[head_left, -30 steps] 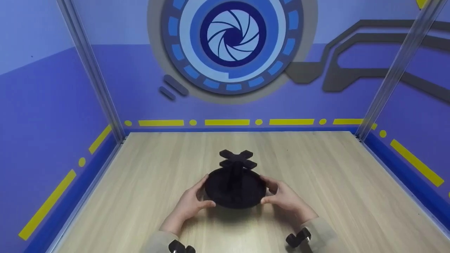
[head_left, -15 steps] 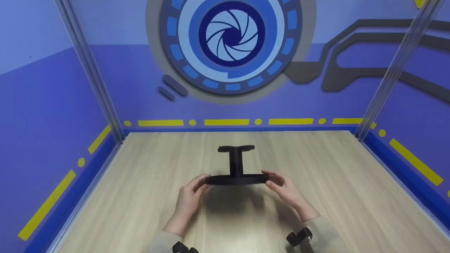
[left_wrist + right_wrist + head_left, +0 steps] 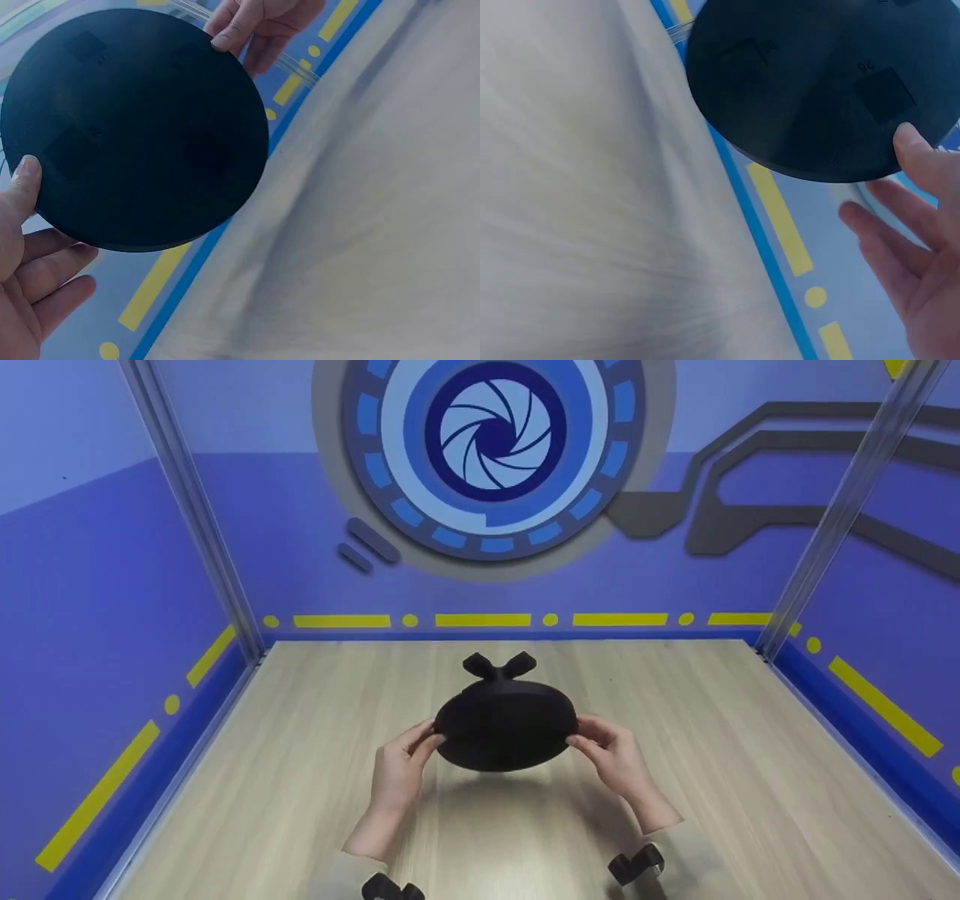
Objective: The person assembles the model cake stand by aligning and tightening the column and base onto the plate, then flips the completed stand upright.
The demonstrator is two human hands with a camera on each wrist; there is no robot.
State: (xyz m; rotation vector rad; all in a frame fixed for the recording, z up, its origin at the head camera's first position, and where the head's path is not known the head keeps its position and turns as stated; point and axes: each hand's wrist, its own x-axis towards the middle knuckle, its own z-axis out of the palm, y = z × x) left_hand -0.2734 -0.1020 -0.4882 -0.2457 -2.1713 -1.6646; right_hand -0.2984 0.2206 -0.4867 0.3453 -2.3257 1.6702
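Observation:
A black stand [image 3: 504,731] with a round base and a cross-shaped top is held up off the table, tilted so the base's underside faces me. Two arms of the cross top [image 3: 499,666] show above the rim; the post is hidden behind the base. My left hand [image 3: 399,771] pinches the left rim, thumb on the underside and fingers behind. On the opposite rim, my right hand [image 3: 621,754] pinches in the same way. Seen in the right wrist view, the round underside [image 3: 802,97] carries dark square patches with small raised marks beside them.
A light wood-grain tabletop [image 3: 315,720] lies beneath, with the stand's shadow on it. Blue-purple printed panels [image 3: 255,532] enclose it at the back and sides, with metal posts [image 3: 202,517] at the back corners. Black wrist mounts [image 3: 637,864] sit on both sleeves.
Both hands have lifted the stand and tipped it: first the base's top face showed, then its edge with the post upright, now its underside. The hands stay on the rim.

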